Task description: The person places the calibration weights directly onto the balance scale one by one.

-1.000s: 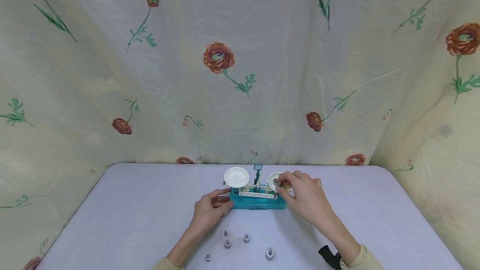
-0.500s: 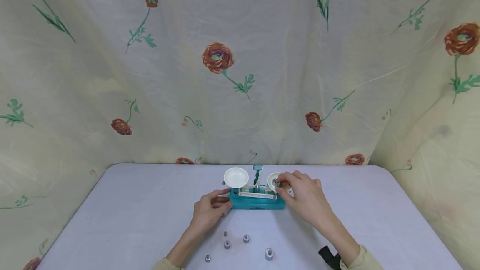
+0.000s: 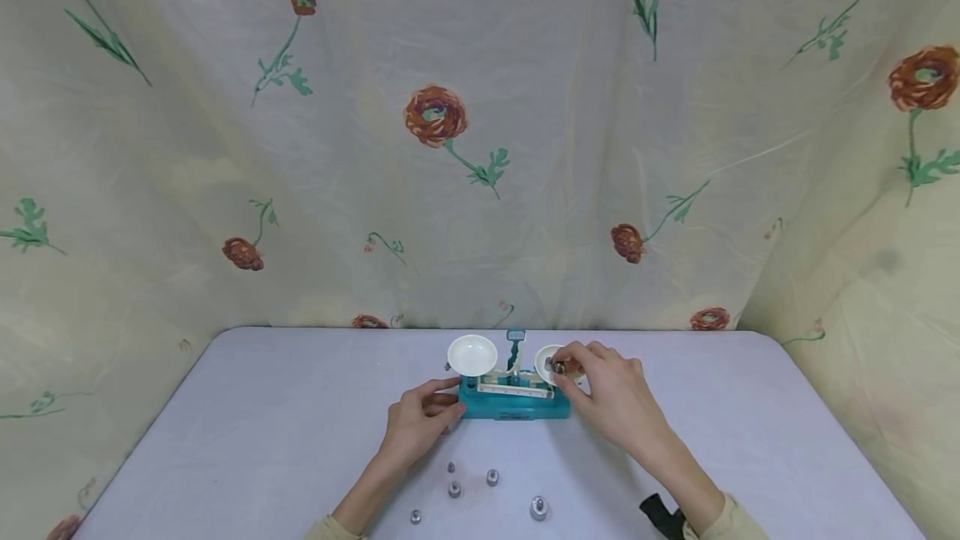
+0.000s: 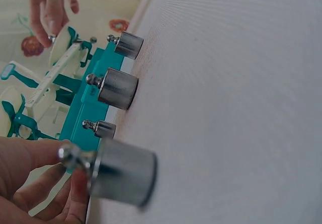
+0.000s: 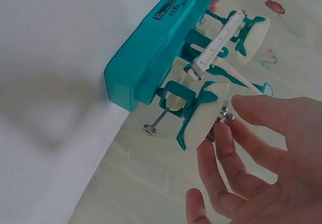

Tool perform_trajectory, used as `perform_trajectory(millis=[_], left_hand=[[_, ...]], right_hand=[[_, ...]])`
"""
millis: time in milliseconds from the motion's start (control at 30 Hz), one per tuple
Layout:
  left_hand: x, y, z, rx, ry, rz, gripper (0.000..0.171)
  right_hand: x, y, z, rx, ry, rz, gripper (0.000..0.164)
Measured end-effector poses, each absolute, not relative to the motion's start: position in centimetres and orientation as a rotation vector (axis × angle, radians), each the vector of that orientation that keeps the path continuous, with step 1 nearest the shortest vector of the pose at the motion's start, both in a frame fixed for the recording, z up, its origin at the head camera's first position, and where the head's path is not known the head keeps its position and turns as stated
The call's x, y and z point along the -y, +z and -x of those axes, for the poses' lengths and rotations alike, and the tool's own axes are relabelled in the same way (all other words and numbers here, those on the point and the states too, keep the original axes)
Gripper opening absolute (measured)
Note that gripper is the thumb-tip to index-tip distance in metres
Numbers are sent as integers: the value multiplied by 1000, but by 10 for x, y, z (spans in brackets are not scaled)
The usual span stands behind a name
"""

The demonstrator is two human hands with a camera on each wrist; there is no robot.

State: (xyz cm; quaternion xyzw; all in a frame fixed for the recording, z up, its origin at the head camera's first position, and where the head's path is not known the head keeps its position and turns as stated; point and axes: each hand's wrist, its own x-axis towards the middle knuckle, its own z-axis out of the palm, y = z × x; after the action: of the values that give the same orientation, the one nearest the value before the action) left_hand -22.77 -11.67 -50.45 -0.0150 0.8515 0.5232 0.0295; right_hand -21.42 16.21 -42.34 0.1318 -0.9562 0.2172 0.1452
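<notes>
A teal balance scale (image 3: 513, 408) with two white pans stands toward the back of the table. My left hand (image 3: 420, 419) holds the left end of its base, thumb in front; the left wrist view shows fingers (image 4: 43, 186) bent there. The left pan (image 3: 472, 355) has nothing on it. Over the right pan (image 3: 543, 370), my right hand (image 3: 615, 394) pinches a small shiny metal weight (image 5: 230, 117) by thumb and fingertip. Other metal in that pan is partly hidden behind the fingers. The scale's pointer post (image 3: 515, 348) rises between the pans.
Several knobbed metal weights stand in front of the scale, the largest (image 3: 538, 508) to the right, a smaller one (image 3: 416, 516) at the left. The white tabletop (image 3: 247, 440) ends at a flowered curtain (image 3: 525, 257) behind. A black strap (image 3: 662, 515) is on the right wrist.
</notes>
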Motion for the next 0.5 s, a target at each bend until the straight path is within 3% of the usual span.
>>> perform_trajectory(millis=[500], left_hand=[[118, -503, 227, -2623, 1614, 22, 46]], right_hand=[[-160, -416, 198, 2787, 724, -475, 40]])
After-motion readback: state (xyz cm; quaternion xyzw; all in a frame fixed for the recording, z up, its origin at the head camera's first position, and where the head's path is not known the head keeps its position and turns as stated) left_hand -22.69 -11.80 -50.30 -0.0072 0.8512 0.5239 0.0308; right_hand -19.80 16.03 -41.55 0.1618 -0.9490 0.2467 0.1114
